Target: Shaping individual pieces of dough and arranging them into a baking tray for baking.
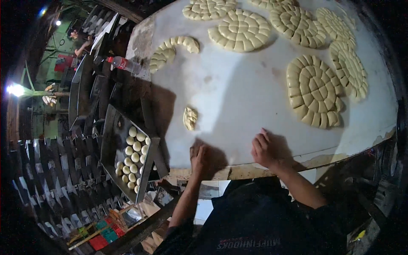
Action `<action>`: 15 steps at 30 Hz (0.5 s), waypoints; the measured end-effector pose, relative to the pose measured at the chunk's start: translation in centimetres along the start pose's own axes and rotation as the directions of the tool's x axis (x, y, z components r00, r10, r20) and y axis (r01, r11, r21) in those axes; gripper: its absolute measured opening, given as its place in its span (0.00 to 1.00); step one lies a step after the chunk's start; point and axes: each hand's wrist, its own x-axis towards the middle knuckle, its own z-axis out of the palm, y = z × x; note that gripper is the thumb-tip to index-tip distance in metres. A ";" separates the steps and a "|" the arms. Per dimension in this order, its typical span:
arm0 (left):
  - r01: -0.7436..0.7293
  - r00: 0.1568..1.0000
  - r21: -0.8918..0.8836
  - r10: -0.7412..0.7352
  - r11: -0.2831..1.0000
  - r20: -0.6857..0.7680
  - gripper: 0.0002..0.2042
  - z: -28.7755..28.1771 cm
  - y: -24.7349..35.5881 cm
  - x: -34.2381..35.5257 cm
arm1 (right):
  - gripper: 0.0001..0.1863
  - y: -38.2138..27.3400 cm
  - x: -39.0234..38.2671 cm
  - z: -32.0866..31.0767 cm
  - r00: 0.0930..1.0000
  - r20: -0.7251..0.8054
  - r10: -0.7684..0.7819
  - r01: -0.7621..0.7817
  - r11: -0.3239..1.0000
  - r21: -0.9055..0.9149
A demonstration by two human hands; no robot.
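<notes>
Low over the near edge of the pale work table (238,102), my left hand (199,159) is curled closed. A small rough lump of dough (190,118) lies just beyond it, apart from the fingers. To the right, my right hand (262,149) is also curled, near the table edge. Whatever the fingers of either hand may hold is hidden. A flat dough round (315,91), cut into many pieces, rests to the right. Farther off lie another cut round (240,30) and a curved row of dough pieces (172,49).
At the table's left side a dark metal tray (111,131) holds several round dough balls (136,146). Stacked metal pans (55,174) fill the lower left. A plastic bottle (123,63) lies by the far left edge. Another person (80,44) is in the background.
</notes>
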 end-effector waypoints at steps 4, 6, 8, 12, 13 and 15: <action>0.121 0.990 -0.023 -0.122 0.992 -0.065 0.08 -5.5 -2.7 3.4 | 0.06 5.9 0.4 2.0 0.990 -0.142 0.018 -0.023 0.999 -0.036; 0.187 0.967 -0.105 -0.202 0.977 -0.158 0.08 -5.9 -1.9 6.4 | 0.05 6.1 4.7 2.8 0.970 -0.242 0.025 -0.046 0.995 -0.084; 0.304 0.898 -0.226 -0.357 0.925 -0.255 0.09 -3.7 -1.7 8.4 | 0.05 3.4 7.1 4.1 0.943 -0.332 -0.008 -0.033 0.993 -0.117; 0.673 0.637 -0.679 -0.697 0.293 0.330 0.13 -3.6 2.3 5.6 | 0.06 -4.4 8.1 3.4 0.903 -0.196 0.383 -0.397 0.917 -0.039; 0.599 0.792 -0.577 -0.513 0.555 0.330 0.16 -2.3 3.0 2.7 | 0.06 -3.3 5.5 5.5 0.919 -0.264 0.293 -0.303 0.953 0.002; 0.269 0.899 -0.277 -0.137 0.922 0.416 0.21 -1.5 1.7 -3.3 | 0.05 -7.3 4.8 3.4 0.955 0.022 0.297 -0.294 0.951 -0.096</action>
